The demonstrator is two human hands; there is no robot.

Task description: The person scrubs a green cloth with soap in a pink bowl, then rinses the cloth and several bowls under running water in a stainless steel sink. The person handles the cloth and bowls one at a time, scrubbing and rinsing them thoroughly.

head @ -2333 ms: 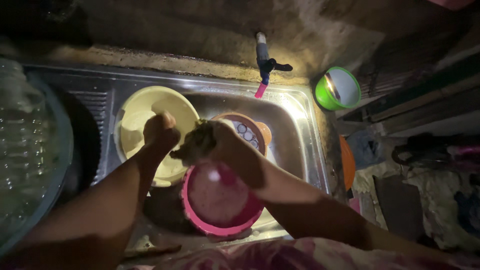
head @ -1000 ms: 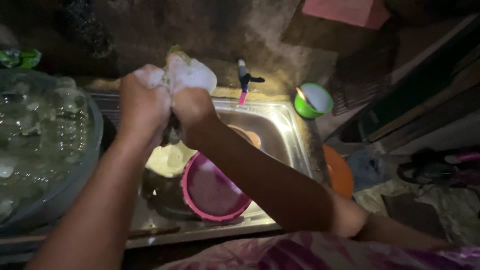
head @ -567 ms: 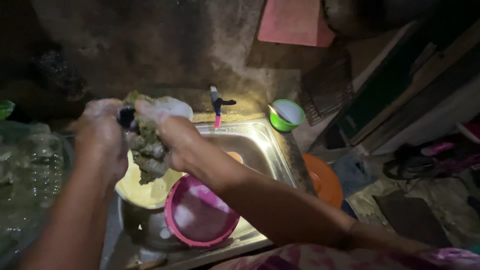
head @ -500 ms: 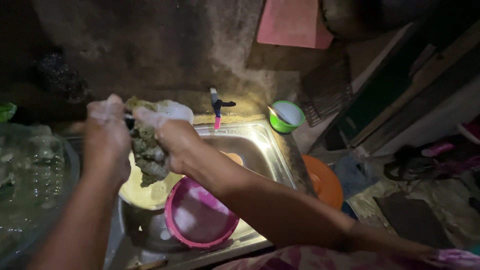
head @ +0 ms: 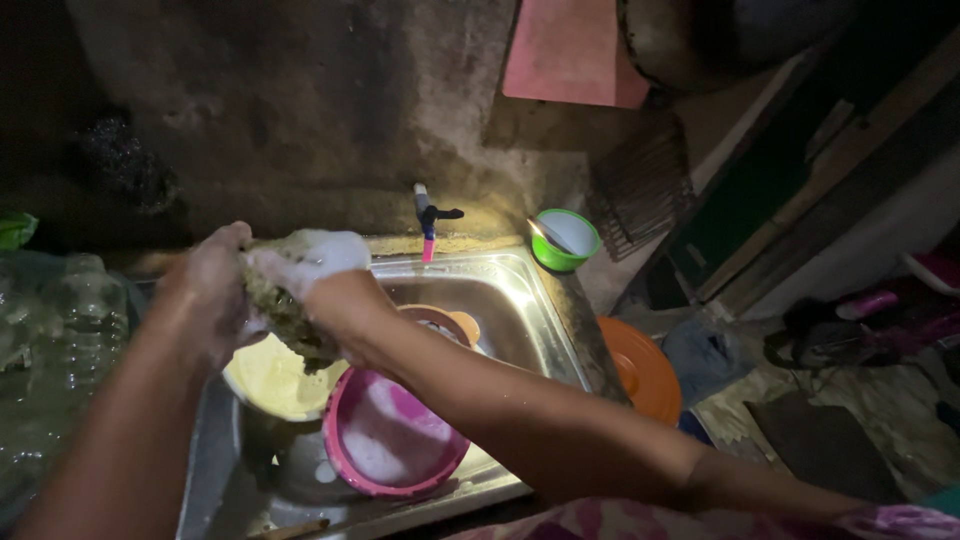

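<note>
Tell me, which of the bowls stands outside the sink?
The green bowl, on the counter right of the tap. The pink bowl, the yellow bowl and the orange bowl lie inside the sink.

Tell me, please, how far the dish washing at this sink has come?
Done: nothing looks finished; no clean dish shows set aside. In hand: the left hand and right hand squeeze a soapy green scrubbing pad above the steel sink. Left: the pink bowl holds suds, and the yellow bowl and an orange dish sit unrinsed; the tap shows no running water.
</note>
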